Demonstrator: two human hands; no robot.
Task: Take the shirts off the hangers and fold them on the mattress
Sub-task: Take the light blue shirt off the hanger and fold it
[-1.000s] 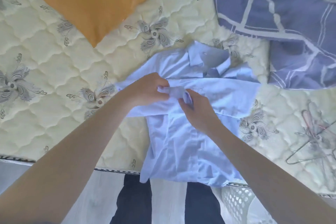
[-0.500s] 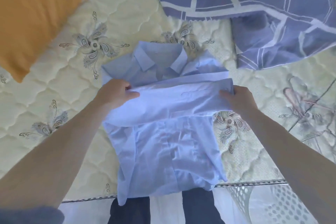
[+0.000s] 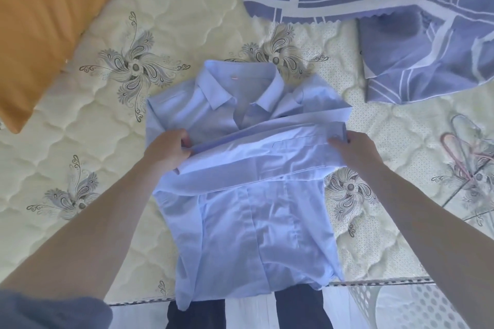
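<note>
Both hands, left hand (image 3: 167,148) and right hand (image 3: 352,148), pinch the pale blue cotton shirt (image 3: 248,222); uneven pulling could skew its sleeve fold.

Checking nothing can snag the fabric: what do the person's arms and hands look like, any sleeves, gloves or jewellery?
The left hand and right hand are bare: no gloves, rings or watch show. The left forearm and right forearm are uncovered. A grey-blue sleeve covers the left upper arm; the right arm is bare as far as visible.
</note>
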